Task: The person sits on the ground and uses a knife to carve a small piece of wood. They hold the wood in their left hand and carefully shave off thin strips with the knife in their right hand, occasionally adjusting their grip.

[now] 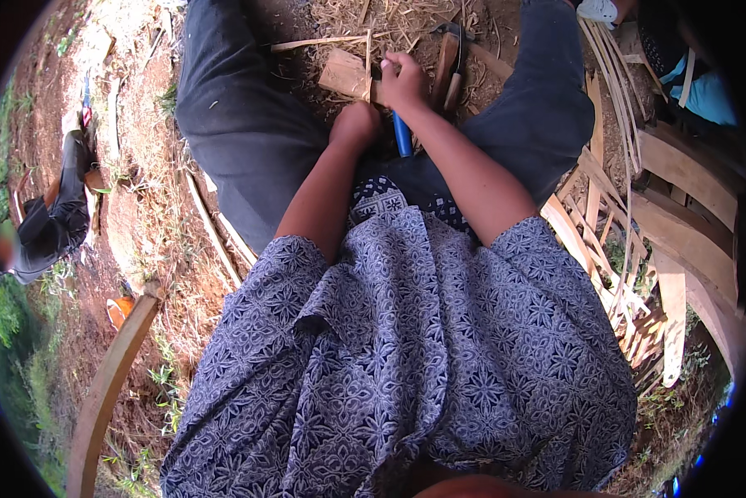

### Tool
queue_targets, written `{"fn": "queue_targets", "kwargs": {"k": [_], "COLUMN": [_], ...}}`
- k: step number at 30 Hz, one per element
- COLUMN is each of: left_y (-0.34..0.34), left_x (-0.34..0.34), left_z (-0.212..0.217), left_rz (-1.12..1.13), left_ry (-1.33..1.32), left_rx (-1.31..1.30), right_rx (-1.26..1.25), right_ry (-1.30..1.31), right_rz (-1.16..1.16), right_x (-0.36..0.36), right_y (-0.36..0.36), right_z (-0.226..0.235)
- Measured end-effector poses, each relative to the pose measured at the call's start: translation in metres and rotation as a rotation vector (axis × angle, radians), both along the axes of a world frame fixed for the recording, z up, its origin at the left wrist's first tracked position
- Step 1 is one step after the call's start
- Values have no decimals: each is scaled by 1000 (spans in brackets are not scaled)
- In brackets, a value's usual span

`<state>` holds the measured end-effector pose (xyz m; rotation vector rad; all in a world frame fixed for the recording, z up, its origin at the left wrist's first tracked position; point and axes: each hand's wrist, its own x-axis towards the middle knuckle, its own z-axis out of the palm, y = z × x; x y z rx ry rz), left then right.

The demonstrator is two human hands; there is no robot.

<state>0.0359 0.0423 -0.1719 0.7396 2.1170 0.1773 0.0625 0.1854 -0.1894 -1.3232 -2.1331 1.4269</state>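
My left hand (pixel 357 126) is closed in a fist between my knees. A thin pale wooden strip (pixel 369 51) stands up from it, across a flat wooden block (pixel 340 73) on the ground. Just right of it and a little farther, my right hand (pixel 404 81) has its fingers curled. A blue-handled tool (pixel 402 136) runs back toward me from under my right wrist. The hand appears closed around that tool, and its working end is hidden. Beyond my right hand lie a wooden-handled tool with a dark metal head (pixel 454 31) and another tool with a light handle (pixel 452 90).
Shavings (pixel 352 15) cover the ground ahead. Long thin strips (pixel 618 91) and curved planks (pixel 680 212) crowd the right side. A curved timber (pixel 111 390) rises at the lower left. One person (pixel 45 232) sits far left; another person's blue clothing (pixel 711 98) shows at upper right.
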Motion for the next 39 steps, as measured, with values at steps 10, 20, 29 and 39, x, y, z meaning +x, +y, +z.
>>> {"fn": "queue_targets", "kwargs": {"k": [10,20,29,39], "left_y": [-15,-7,-1,-2], "left_x": [7,2,0,0], "left_z": [-24,-1,6,6], "left_rz": [297,261,259,257], "left_ry": [-29,-100,-131,-186], "left_rx": [151,95,73,32], "right_rx": [-47,-275,-245,-272], "right_ry": [99,-266,-233,-248], "right_rz": [102,370,334,240], "right_x": [-31,39,34,28], "right_y": [114,-1,-10,-18], "right_z": [108,78,61,66]}}
